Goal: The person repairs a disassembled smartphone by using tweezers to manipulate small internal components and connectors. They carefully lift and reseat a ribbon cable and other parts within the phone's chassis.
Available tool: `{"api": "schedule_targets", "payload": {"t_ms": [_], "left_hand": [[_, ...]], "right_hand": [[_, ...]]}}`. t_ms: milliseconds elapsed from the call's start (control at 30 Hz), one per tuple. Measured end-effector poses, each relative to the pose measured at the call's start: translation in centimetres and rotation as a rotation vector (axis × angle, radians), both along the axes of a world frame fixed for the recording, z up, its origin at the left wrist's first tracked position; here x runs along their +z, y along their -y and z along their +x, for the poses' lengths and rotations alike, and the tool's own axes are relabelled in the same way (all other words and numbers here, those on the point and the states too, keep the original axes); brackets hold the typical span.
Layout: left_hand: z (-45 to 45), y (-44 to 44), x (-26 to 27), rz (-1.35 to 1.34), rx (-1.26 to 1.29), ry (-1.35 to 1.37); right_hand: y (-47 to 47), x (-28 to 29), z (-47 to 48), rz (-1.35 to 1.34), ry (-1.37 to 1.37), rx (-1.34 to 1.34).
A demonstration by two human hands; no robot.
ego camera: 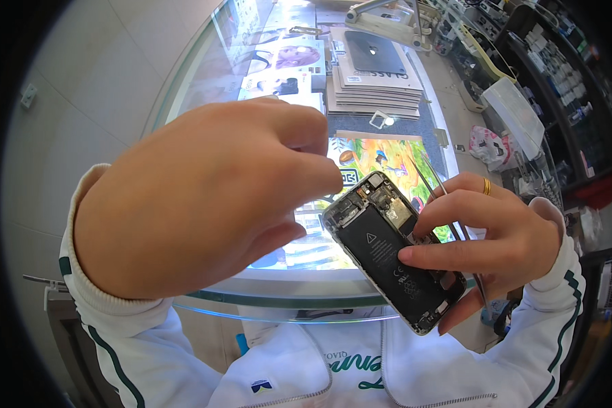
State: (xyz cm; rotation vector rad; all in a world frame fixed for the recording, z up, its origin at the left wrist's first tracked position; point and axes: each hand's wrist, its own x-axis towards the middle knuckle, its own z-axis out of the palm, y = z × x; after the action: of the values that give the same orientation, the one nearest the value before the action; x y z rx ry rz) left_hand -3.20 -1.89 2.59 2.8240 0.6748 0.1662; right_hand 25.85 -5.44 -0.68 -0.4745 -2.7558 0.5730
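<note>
An opened smartphone (344, 217) lies tilted in my right hand (494, 234), its insides facing up. The black battery (382, 250) fills much of the phone's body, with circuit parts and metal shields beside it. Two fingertips of that hand press on the battery and the board, while the thumb supports the lower edge. Metal tweezers (434, 174) are also held there, threaded between the fingers with their tips pointing away from me. Close to the camera, my left hand (209, 194) is curled beside the phone's top end. Its fingertips are largely hidden, so whether it pinches anything cannot be seen.
Beneath my hands is a glass display counter (224, 283). A colourful printed sheet (382, 153) shows past the phone. Farther back are a stack of flat packages (375, 99), a grey tablet (375, 51) and a white jointed stand (387, 28). Cluttered shelves (556, 66) line the right.
</note>
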Motion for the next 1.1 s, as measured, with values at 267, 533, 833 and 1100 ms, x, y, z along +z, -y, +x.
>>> {"api": "schedule_targets", "payload": {"t_ms": [267, 533, 833, 1100], "left_hand": [[0.3, -0.3, -0.9, -0.029, -0.063, 0.039], [1.1, 0.1, -2.1, 0.096, -0.052, 0.067], [1.4, 0.1, -2.3, 0.131, -0.049, 0.100], [1.5, 0.1, -2.3, 0.139, -0.055, 0.081]], "right_hand": [[1.7, -0.9, -1.2, 0.278, -0.020, -0.039], [1.6, -0.8, -1.1, 0.276, -0.055, -0.065], [1.5, -0.4, -1.0, 0.263, -0.058, -0.088], [1.6, -0.4, -0.9, 0.232, -0.067, -0.109]]}}
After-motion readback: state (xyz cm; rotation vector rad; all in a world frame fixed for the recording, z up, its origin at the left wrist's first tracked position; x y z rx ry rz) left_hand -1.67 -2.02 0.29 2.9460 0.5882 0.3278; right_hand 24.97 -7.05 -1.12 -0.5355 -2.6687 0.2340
